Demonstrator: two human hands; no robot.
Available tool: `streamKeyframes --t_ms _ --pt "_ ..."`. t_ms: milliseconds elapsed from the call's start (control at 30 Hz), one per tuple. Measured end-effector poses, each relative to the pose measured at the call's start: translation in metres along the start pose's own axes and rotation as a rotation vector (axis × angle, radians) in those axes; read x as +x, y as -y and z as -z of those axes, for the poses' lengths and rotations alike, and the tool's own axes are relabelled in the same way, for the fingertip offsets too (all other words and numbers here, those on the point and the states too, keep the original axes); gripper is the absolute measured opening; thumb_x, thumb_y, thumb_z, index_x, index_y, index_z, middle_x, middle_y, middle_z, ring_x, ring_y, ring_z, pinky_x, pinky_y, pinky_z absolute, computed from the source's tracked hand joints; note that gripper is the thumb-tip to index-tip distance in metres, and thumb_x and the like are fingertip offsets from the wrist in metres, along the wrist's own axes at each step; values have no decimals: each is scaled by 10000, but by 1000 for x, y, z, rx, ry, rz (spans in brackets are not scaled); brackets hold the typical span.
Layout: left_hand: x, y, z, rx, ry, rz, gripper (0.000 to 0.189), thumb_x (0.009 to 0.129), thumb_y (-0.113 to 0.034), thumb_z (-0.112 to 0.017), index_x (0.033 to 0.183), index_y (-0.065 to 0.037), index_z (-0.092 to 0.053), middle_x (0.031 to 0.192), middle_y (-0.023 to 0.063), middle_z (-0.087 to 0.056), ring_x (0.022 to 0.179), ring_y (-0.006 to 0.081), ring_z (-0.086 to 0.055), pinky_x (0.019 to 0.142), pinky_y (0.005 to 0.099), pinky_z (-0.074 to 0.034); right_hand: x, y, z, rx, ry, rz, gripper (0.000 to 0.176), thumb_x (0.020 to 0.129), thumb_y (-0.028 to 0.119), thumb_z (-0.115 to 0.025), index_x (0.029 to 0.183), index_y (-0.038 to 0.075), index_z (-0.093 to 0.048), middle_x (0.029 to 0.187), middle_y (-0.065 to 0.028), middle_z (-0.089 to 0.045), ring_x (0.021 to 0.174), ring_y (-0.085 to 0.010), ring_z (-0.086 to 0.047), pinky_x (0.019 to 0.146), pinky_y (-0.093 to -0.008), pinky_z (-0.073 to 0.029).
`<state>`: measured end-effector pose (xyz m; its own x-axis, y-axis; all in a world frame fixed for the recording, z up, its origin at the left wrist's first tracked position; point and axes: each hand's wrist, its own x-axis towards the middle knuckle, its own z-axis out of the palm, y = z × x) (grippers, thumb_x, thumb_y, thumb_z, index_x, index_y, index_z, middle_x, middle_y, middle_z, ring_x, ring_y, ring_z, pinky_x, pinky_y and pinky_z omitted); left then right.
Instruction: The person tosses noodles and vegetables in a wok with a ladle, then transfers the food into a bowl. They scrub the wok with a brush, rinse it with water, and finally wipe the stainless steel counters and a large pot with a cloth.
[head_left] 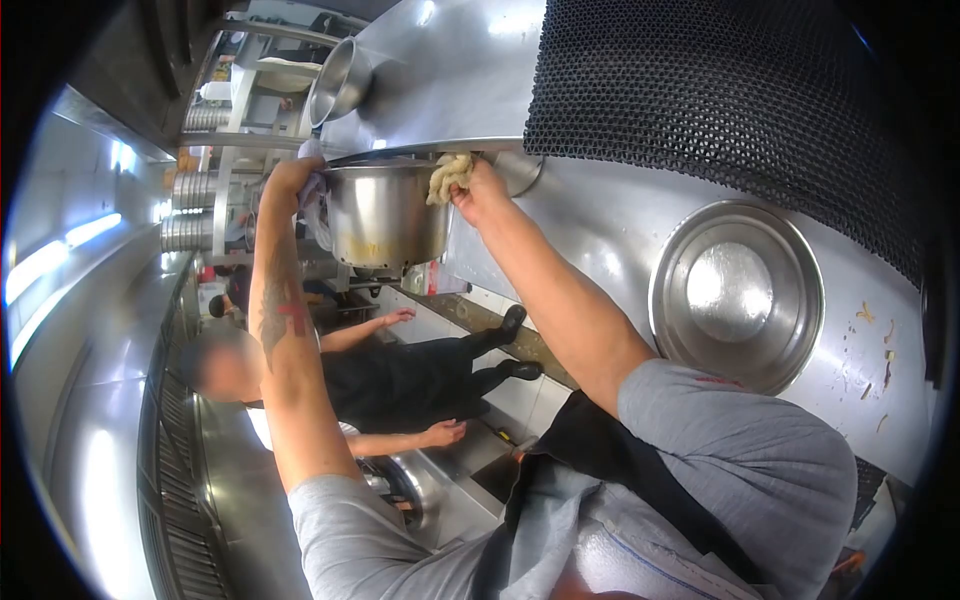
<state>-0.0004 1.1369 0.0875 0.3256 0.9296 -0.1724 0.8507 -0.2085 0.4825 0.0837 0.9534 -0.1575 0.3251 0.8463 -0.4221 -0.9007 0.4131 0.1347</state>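
A large steel pot [388, 215] is between my two hands, with yellow-brown stains near its base. My left hand [296, 172] is closed round a pale cloth [314, 205] at one side of the pot. On the opposite side, my right hand [480, 190] grips a yellowish cloth [451, 178] against the pot near its rim. The cloths and fingers hide the places where the pot is held.
Another person [400, 380] in a dark apron stands beyond my left arm. A steel bowl [340, 82], a wide round steel lid or pan [738, 290] and a black perforated mat [700, 100] lie on steel surfaces. Food scraps [888, 370] are scattered at the right.
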Motion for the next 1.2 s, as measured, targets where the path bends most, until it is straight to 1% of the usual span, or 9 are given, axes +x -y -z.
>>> streamKeyframes --t_ms 100,167,600,633,667,767,900,1033,1200 --pt "3 -3 0 22 -19 -1 231 836 -210 -721 825 15 -671 677 96 -638 467 189 -572 369 312 -418 10 -1 3 30 26 -14 189 1004 214 -508 969 84 -641 866 -29 -664 724 -125 -606 573 -216 -467" --pt "8 -3 0 2 2 5 232 838 -216 -722 826 9 -669 678 93 -637 468 189 -570 372 314 -418 14 -1 5 94 -18 -25 169 983 220 -550 1070 87 -607 969 -45 -631 839 -158 -602 640 -258 -523" --pt "38 9 8 -1 100 -23 244 830 -230 -721 817 6 -660 681 93 -628 499 191 -586 384 315 -430 38 0 18 60 -28 -47 177 992 227 -537 1099 98 -594 1002 -52 -634 829 -168 -607 637 -270 -522" --pt "37 21 6 -11 102 -21 244 830 -230 -721 817 6 -660 681 93 -628 499 191 -586 384 315 -430 37 5 25 -56 137 -48 171 974 210 -558 1070 82 -616 978 -61 -651 828 -175 -622 641 -278 -528" --pt "26 33 5 -34 21 -31 255 819 -223 -727 838 25 -667 702 98 -640 530 193 -603 413 319 -446 35 9 28 -179 307 -50 165 955 194 -580 1041 66 -638 955 -70 -669 827 -181 -636 645 -287 -534" --pt "-23 78 0 -109 -234 -57 310 785 -201 -746 901 81 -688 764 115 -676 624 200 -652 501 330 -495 10 2 29 -491 245 -25 216 978 194 -547 1034 21 -662 901 -107 -690 734 -189 -670 596 -289 -556" --pt "-104 167 -24 -384 -284 -89 363 775 -162 -746 1001 107 -659 851 129 -695 677 205 -667 603 330 -517 -34 -16 43 -894 165 179 244 852 221 -706 968 7 -708 878 -94 -704 730 -177 -669 633 -317 -531" --pt "-159 276 -66 -777 -262 -208 332 848 -169 -722 1057 69 -620 892 90 -661 744 171 -633 670 322 -508 -90 -25 66 -1066 267 312 290 849 222 -702 1010 -19 -709 872 -76 -699 707 -137 -642 635 -281 -508" --pt "-325 328 -117 -1060 -331 -95 289 824 -122 -760 1011 53 -627 870 93 -672 720 168 -648 654 314 -525 -189 -27 117 -1333 392 140 286 876 182 -663 1044 -48 -686 884 -65 -689 742 -119 -633 644 -268 -496"
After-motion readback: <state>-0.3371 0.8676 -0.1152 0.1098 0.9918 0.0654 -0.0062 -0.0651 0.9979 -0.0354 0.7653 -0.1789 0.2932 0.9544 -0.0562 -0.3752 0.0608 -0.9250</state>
